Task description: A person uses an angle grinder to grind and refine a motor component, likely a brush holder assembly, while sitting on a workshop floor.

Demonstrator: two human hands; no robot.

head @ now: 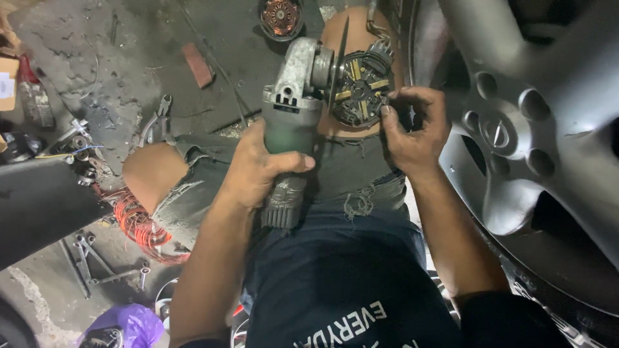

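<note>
Left hand is wrapped tight around the green-bodied angle grinder with grey metal head, its disc edge against the round black-and-brass brush plate. Right hand pinches that plate, resting on the person's knee. Grimy concrete floor carries pliers, red coiled wire, spanners. Silver alloy wheel stands right.

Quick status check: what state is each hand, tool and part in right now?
Left hand: wrapped around the grinder body.
Angle grinder: held up, disc edge-on beside the round part.
Right hand: fingers pinching the round part's edge.
Round slotted metal part: resting on the knee, held.
Pliers: lying on the floor, untouched.
</note>
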